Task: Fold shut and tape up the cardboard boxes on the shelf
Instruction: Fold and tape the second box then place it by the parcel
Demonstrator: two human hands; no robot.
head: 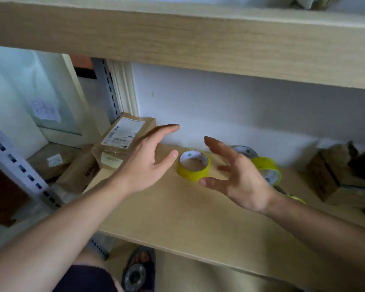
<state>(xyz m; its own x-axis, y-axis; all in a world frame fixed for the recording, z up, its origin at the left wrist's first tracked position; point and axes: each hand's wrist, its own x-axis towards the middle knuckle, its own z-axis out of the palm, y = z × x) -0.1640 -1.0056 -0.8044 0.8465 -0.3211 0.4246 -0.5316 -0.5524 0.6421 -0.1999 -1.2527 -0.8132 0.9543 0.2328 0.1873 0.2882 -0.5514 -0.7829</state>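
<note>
Yellow tape roll (193,165) lies on the shelf (177,211); left hand (148,159) and right hand (238,178) hover either side, fingers spread, holding nothing.

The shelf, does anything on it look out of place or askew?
Yes. The labelled box at the shelf's left end sits tilted, propped on other boxes that lean off the edge rather than lying flat. At the far right another box looks crumpled and open. The tape rolls stand in a loose cluster. Both hands are empty.

Pale wooden shelf (177,211) with yellow tape rolls (193,165), labelled cardboard boxes (122,142) left, another box (333,175) right.
</note>
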